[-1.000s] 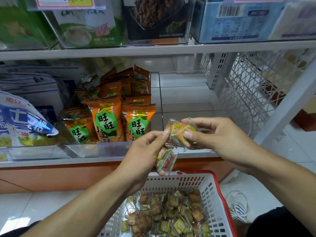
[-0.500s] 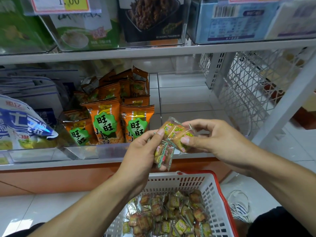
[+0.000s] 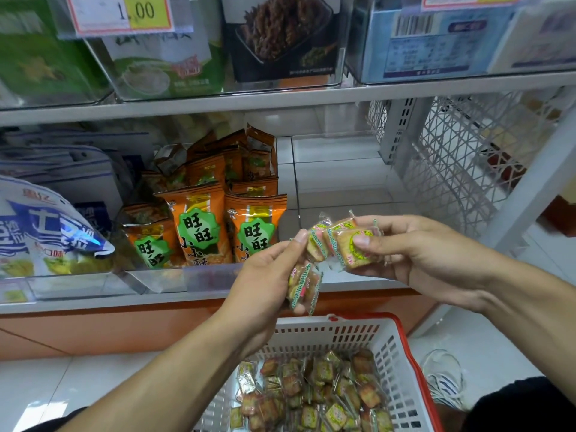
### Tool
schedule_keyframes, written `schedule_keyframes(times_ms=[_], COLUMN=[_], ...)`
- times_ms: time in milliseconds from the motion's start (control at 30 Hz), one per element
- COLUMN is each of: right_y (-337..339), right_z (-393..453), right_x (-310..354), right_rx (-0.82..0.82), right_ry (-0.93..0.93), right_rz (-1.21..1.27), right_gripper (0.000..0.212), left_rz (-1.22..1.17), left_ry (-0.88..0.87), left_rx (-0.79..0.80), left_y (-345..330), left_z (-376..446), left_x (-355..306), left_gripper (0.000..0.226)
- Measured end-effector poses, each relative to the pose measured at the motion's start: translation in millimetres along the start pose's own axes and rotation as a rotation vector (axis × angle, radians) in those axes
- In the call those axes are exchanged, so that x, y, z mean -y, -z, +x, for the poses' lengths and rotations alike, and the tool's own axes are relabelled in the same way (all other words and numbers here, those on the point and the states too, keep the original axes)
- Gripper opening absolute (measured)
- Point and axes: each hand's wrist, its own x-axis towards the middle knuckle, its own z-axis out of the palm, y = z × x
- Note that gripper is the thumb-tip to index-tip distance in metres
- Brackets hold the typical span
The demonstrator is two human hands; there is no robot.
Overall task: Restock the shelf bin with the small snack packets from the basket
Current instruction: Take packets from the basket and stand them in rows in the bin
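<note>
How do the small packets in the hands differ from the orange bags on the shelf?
The small snack packets are clear and show square biscuits; the orange bags are opaque with green badges. The packets are much smaller. The packets are held in front of the shelf; the bags stand in a clear bin. Both are sealed snacks.

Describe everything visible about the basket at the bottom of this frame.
The basket is white perforated plastic with a red rim, cut off by the frame's lower edge. It sits low before the shelf, below both hands, apparently on the pale tiled floor. Inside lies a loose heap of small clear-wrapped snack packets. Neither hand touches it.
</note>
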Motion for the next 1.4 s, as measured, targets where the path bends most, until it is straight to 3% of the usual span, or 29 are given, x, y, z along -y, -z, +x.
schedule_keyframes(times_ms=[167,333,467,533,600,667,833,900,967,1100,1200,1267,1333,1400], right_y=[-2,-13,-21,-25,-25,-19,-2,2,7,13,20,26,30,27], right_z=[1,3,8,11,11,11,15,28,51,105,151,188,212,226], right_x=[-5,-13,-15,-18,-18,-14,2,7,9,-2,-14,-20,-25,-18], right_rx=[0.027,0.018,-0.037,0.011,0.059,0.101,0.227,0.154,-0.044,-0.373,-0.332,-0.409,-0.315,-0.191], right_ry=[-0.026,-0.117,-0.098,-0.12,-0.152,-0.178,-0.217,-0.149,-0.036,0.077,0.034,0.159,0.126,0.051], right_rz=[-0.104,0.05,0.301,0.38,0.33,0.238,-0.074,-0.074,-0.086,-0.372,-0.4,-0.284,-0.103,-0.29], right_gripper=[0.041,0.049,0.054,0.044,0.037,0.035,0.047,0.045,0.039,0.03,0.009,0.017,0.026,0.018], left_rz=[0.179,0.208,0.286,0.306,0.243,0.173,0.185,0.172,0.216,0.261,0.288,0.294,0.315,0.336], left_ry=[-0.025,-0.016,-0.083,-0.153,-0.152,-0.128,-0.095,-0.069,-0.065,-0.082,-0.021,-0.004,-0.002,-0.013], left_rx=[0.023,0.036,0.035,0.011,-0.044,-0.074,-0.066,-0.109,-0.156,-0.152,-0.151,-0.168,-0.179,-0.171], left_y=[6,6,5,2,1,4,1,-2,-3,-13,-23,-25,-25,-26], left_z=[1,0,-1,-3,-4,-2,3,7,14,26,28,29,32,33], left_x=[-3,2,6,7,5,2,-4,-1,3,9,6,5,10,13], left_gripper=[0.066,0.056,0.066,0.049,0.036,0.038,0.042,0.054,0.073,0.099,0.12,0.115,0.102,0.098])
